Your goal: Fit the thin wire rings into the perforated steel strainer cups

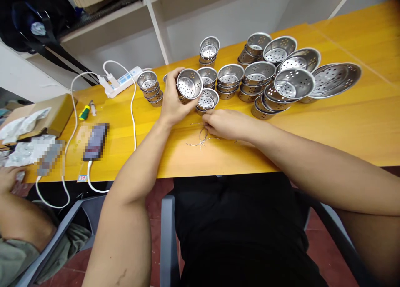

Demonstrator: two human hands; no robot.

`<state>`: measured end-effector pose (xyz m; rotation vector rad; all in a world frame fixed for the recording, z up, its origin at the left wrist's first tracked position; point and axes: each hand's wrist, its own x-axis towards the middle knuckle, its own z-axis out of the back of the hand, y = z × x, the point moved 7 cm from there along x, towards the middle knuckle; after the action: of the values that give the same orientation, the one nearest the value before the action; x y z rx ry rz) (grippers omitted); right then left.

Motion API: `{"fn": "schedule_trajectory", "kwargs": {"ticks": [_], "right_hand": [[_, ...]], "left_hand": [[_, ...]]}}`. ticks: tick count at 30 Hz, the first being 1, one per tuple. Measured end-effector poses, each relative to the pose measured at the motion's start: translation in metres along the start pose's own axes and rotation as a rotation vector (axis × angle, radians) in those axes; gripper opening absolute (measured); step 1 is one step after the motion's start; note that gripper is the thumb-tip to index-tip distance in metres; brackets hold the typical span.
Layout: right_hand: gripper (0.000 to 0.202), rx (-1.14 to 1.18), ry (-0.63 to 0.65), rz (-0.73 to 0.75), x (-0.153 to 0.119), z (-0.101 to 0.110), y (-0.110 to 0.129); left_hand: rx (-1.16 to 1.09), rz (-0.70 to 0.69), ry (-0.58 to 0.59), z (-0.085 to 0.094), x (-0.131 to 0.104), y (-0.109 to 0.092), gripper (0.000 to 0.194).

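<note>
My left hand (173, 101) is wrapped round a perforated steel cup (190, 83), tilted with its open top toward me and raised above the table. Just to the right, my right hand (220, 123) has its fingers curled together over several thin curved wires (200, 142) on the yellow tabletop. What those fingers hold, if anything, is hidden. A smaller perforated cup (208, 98) stands just beyond the right fingertips, below the raised one. Behind both hands are stacks of similar cups (230, 76).
Larger perforated bowls (339, 81) are nested at the right. On the left are a stack of small cups (150, 87), a white power strip (125, 81) with cables, a green-handled screwdriver (84, 112) and a phone (96, 141). Another person's hand (8, 178) rests at the far left.
</note>
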<state>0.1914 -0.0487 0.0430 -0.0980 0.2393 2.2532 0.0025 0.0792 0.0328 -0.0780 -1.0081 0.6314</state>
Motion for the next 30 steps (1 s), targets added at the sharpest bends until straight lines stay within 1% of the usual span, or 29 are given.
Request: {"fn": "schedule_trajectory", "kwargs": {"ticks": [4, 8, 11, 15, 22, 25, 30], "right_hand": [[0.019, 0.019, -0.021, 0.01, -0.003, 0.004, 0.003], [0.006, 0.087, -0.087, 0.016, -0.005, 0.009, 0.0], [0.011, 0.142, -0.141, 0.039, -0.005, 0.011, -0.004], [0.02, 0.207, -0.18, 0.061, -0.005, 0.014, -0.008], [0.022, 0.257, -0.178, 0.084, -0.006, 0.015, -0.008], [0.026, 0.284, -0.184, 0.089, -0.007, 0.017, -0.008], [0.03, 0.328, -0.208, 0.143, -0.007, 0.017, -0.007]], "left_hand": [[-0.004, 0.004, 0.001, -0.001, -0.001, 0.003, 0.113], [-0.006, -0.005, 0.034, -0.003, -0.002, 0.008, 0.113], [-0.007, -0.014, 0.04, -0.004, -0.003, 0.01, 0.113], [0.001, -0.004, 0.016, -0.003, -0.002, 0.007, 0.112], [0.013, 0.044, -0.016, 0.001, 0.001, -0.006, 0.116], [0.017, 0.048, -0.025, 0.003, 0.002, -0.011, 0.114], [0.009, 0.069, -0.01, 0.003, 0.002, -0.009, 0.115]]}}
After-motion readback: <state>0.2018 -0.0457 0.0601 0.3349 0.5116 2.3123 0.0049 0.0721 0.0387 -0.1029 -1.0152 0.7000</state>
